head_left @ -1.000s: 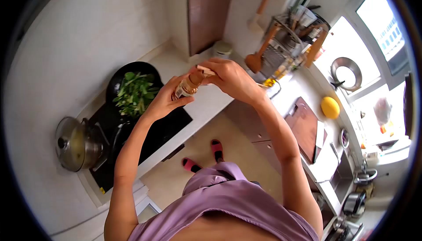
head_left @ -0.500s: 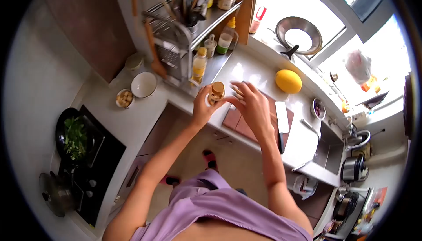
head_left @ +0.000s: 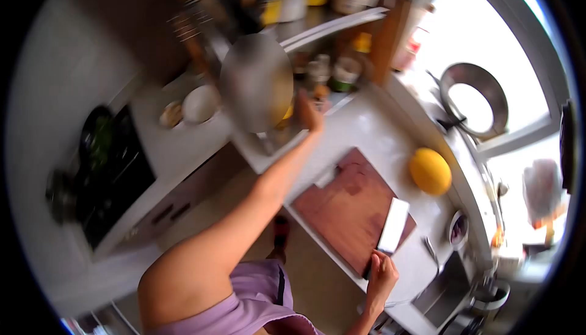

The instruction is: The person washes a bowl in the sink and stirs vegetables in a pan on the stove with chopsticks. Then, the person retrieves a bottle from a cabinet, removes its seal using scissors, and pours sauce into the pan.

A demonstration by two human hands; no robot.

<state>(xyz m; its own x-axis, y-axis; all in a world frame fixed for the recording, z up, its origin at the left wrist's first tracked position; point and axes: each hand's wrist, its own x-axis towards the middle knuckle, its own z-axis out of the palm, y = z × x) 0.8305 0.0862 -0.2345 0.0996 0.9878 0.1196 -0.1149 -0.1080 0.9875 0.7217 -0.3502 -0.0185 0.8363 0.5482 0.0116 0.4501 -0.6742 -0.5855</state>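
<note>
Gap between board (head_left: 351, 213) and fruit (head_left: 430, 171), bottles (head_left: 347, 71) beside left fingers (head_left: 304, 101)

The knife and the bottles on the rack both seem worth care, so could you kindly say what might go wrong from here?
The right hand is at the handle of the knife, near the counter's front edge, so a slip might cut a finger. The left hand is close beside bottles on the rack and could knock one over.

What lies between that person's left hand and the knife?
Going from the left hand to the knife: first bare white countertop, then the brown cutting board, as the head view shows.
</note>
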